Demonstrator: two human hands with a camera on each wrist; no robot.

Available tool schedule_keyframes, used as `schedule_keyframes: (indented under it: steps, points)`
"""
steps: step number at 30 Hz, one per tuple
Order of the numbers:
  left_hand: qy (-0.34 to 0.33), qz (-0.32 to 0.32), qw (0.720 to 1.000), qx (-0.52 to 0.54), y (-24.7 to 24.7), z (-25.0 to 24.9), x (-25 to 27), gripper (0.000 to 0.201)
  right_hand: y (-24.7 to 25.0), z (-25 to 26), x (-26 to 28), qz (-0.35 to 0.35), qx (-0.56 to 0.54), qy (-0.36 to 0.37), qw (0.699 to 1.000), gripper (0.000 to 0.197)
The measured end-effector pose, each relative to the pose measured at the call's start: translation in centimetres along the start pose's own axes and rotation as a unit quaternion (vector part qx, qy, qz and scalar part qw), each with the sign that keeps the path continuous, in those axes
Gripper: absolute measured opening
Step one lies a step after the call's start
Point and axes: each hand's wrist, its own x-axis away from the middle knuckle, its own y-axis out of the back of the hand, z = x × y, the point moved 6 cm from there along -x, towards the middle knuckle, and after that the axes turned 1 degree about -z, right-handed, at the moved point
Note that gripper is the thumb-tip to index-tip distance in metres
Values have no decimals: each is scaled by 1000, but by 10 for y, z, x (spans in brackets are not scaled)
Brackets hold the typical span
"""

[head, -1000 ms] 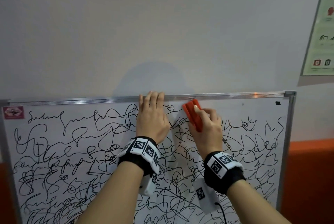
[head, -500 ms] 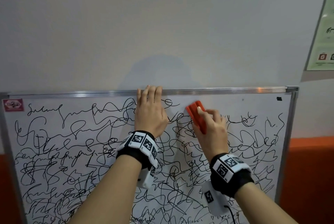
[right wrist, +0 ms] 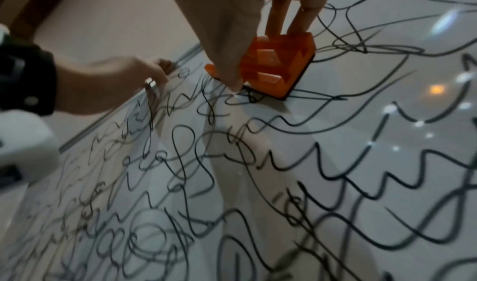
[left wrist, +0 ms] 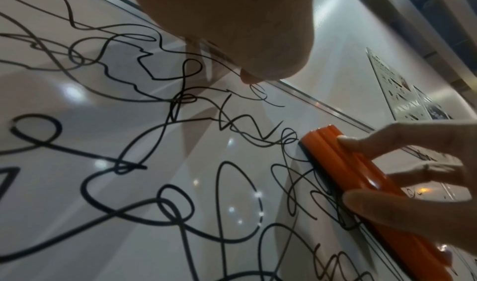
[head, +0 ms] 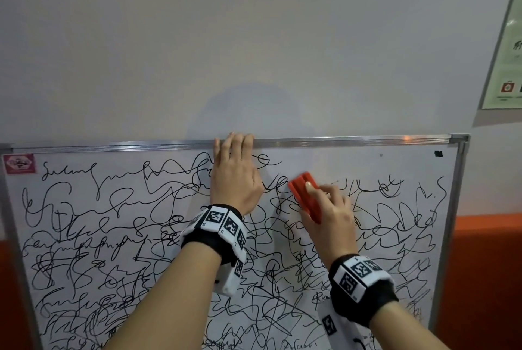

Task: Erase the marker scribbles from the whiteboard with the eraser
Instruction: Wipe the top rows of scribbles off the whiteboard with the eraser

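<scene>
The whiteboard (head: 367, 163) is covered in black marker scribbles (head: 113, 236). My left hand (head: 234, 171) lies flat on it, fingers straight, tips at the top frame; it shows as well in the left wrist view (left wrist: 232, 30) and as a side-on hand (right wrist: 116, 77) in the right wrist view. My right hand (head: 330, 214) grips the orange eraser (head: 302, 191) with thumb and fingers on opposite sides. The eraser (left wrist: 348, 173) is pressed dark pad down on the board over scribbles, just right of the left hand. From the right wrist the eraser (right wrist: 273, 65) shows end-on.
An aluminium frame (head: 367, 139) borders the board, with a pink logo sticker (head: 19, 164) at its top left corner. A strip below the top frame, right of the left hand, has almost no ink. A poster (head: 508, 53) hangs on the wall at upper right, above an orange band (head: 488, 265).
The right hand has slid the eraser down the board, away from the top frame. The left hand has stayed flat in the same place.
</scene>
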Motion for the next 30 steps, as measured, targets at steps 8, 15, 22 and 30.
schedule_keyframes:
  steps: [8,15,22,30]
  points:
    - [4,15,1000,-9,1,0,-1,69,-6,11,-10,10,31,2,999,53]
    - [-21,37,999,-12,6,3,-4,67,8,7,-40,-7,0,-52,999,45]
    - [-9,54,998,-35,24,44,3,64,8,0,-21,13,18,-53,998,49]
    - [14,43,999,26,17,37,10,83,-15,43,-35,14,12,-24,1000,48]
